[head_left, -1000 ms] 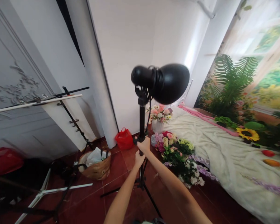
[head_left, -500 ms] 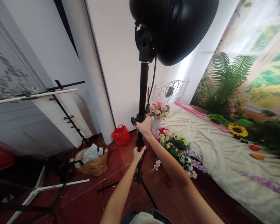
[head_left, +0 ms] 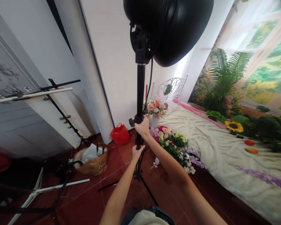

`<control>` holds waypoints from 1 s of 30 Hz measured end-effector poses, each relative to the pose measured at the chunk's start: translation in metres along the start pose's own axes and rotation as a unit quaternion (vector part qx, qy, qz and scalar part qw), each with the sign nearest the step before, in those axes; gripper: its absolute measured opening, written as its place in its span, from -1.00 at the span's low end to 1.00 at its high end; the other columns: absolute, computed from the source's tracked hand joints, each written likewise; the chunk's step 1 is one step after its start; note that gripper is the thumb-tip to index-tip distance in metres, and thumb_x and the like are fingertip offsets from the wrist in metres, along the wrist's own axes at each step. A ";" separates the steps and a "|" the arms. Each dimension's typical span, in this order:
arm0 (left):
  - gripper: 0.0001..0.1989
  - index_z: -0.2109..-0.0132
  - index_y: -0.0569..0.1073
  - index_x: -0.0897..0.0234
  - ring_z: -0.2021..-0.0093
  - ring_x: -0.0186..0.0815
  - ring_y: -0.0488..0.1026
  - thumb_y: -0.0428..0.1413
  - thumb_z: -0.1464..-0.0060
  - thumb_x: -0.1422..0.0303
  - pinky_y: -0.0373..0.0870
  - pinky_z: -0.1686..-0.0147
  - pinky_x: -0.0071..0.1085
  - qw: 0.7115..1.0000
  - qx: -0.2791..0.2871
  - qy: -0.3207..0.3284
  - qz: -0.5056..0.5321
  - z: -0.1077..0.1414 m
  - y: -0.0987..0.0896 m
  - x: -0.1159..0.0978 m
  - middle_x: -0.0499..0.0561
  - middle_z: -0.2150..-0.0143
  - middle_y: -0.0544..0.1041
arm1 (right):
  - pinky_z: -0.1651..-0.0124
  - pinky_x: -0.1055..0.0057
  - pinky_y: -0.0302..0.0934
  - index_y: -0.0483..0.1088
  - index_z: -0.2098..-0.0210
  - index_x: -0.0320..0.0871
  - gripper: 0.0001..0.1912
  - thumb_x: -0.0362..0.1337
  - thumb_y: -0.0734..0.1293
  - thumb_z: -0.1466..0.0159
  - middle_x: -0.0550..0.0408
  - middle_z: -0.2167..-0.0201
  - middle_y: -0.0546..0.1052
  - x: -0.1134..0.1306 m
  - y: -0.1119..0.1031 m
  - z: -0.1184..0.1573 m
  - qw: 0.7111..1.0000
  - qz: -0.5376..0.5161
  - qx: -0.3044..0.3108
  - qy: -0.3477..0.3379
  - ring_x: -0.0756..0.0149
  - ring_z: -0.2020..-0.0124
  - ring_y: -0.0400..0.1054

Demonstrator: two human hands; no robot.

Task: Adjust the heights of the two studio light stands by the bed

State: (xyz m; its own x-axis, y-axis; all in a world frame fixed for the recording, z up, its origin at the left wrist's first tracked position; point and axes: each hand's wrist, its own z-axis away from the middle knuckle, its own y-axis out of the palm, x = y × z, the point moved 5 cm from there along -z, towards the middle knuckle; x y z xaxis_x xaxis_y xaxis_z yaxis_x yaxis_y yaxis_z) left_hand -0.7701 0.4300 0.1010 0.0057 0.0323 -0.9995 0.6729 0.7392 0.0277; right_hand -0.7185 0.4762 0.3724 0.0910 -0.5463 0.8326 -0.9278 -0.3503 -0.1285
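Directly in front of me stands a black light stand with a large black studio light on top. My right hand is closed round the pole just beneath the clamp collar, whose knob sticks out to the left. Lower on the same pole my left hand is wrapped round the stand. A black cable hangs from the light along the pole. The tripod legs spread over the red tiled floor below my hands.
Right of the stand, artificial flowers lie beside a bed with a cream blanket. A red bag and a woven basket sit on the floor to the left. White stand legs reach out at lower left.
The view has shifted slightly, so the light and stand appear a little further left. Both hands keep their grip on the pole.
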 end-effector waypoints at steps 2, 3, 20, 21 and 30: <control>-0.72 0.60 0.34 0.33 0.67 -0.43 0.26 0.21 0.29 0.20 0.16 0.62 -0.51 1.000 -0.007 0.001 0.009 0.001 -0.001 -0.001 -0.09 0.70 0.34 | 0.42 0.50 0.17 0.35 0.49 -0.24 -0.79 -0.20 0.32 0.05 0.12 0.56 0.44 -0.013 0.003 0.008 1.000 0.001 0.001 0.020 0.39 0.53 0.28; -0.72 0.61 0.33 0.33 0.68 -0.43 0.26 0.21 0.30 0.21 0.16 0.63 -0.50 1.000 -0.010 0.002 0.008 0.001 -0.001 -0.002 -0.09 0.71 0.33 | 0.43 0.50 0.16 0.35 0.49 -0.24 -0.78 -0.20 0.32 0.05 0.12 0.56 0.44 -0.019 0.005 0.012 1.000 0.004 0.003 0.028 0.40 0.53 0.28; -0.78 0.61 0.36 0.33 0.71 -0.45 0.22 0.15 0.27 0.26 0.11 0.68 -0.53 0.998 -0.060 -0.023 -0.017 -0.004 0.003 0.012 -0.11 0.73 0.29 | 0.05 0.27 0.27 0.33 0.08 -0.14 -0.71 -0.30 0.19 -0.20 0.02 0.12 0.46 -0.161 -0.041 0.092 0.939 0.012 0.344 0.025 0.29 0.08 0.35; -0.78 0.62 0.36 0.33 0.70 -0.45 0.22 0.16 0.27 0.26 0.12 0.67 -0.53 0.998 -0.061 -0.017 -0.016 -0.005 0.003 0.012 -0.11 0.73 0.29 | -0.02 0.22 0.22 0.34 0.08 -0.12 -0.70 -0.32 0.14 -0.22 0.01 0.10 0.46 -0.177 -0.045 0.105 0.947 0.050 0.318 0.012 0.28 0.05 0.33; -0.80 0.62 0.37 0.33 0.63 -0.44 0.27 0.16 0.26 0.29 0.18 0.60 -0.53 0.998 -0.059 0.018 -0.014 -0.006 0.003 0.012 -0.09 0.68 0.33 | -0.01 0.28 0.18 0.33 0.06 -0.14 -0.60 -0.19 -0.04 -0.35 -0.03 0.14 0.48 -0.229 -0.032 0.152 0.941 0.217 0.259 -0.012 0.26 0.07 0.34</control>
State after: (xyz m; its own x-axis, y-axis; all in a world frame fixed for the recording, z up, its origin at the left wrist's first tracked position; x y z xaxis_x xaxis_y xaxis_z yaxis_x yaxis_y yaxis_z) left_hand -0.7724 0.4367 0.0895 -0.0402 0.0333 -0.9986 0.5802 0.8145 0.0038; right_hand -0.6548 0.4965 0.1036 -0.2423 -0.7378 0.6301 -0.5789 -0.4112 -0.7041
